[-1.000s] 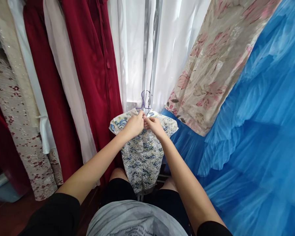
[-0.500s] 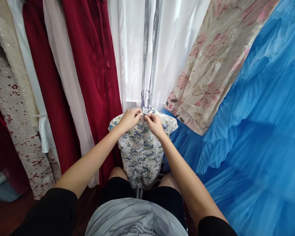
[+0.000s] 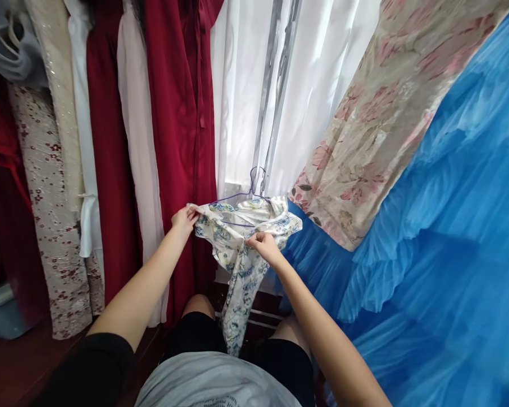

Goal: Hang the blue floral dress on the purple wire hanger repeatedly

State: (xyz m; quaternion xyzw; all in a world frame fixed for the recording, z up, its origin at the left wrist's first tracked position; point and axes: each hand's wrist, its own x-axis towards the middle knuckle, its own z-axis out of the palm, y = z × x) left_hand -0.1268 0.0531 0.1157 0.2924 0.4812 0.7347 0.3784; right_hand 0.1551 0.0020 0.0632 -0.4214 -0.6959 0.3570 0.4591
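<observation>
A small cream dress with a blue flower print (image 3: 241,254) hangs on a thin purple wire hanger (image 3: 254,183) in front of me. My left hand (image 3: 184,217) is closed on the dress's left shoulder edge and pulls it outward. My right hand (image 3: 263,246) pinches the fabric at the front, just below the neckline. The neck opening gapes wide, showing the hanger wire inside. The skirt part droops down between my knees.
Dark red gowns (image 3: 182,113), a pale pink one (image 3: 138,130) and beige sparkly ones (image 3: 46,186) hang at the left. White curtain (image 3: 241,85) with metal poles (image 3: 275,73) stands behind. A pink-flowered garment (image 3: 377,113) and blue tulle skirt (image 3: 449,254) fill the right.
My hands, together at the collar before, have parted: the left went out to the shoulder, the right dropped to the front. The dress's neck has opened. My view shifted slightly.
</observation>
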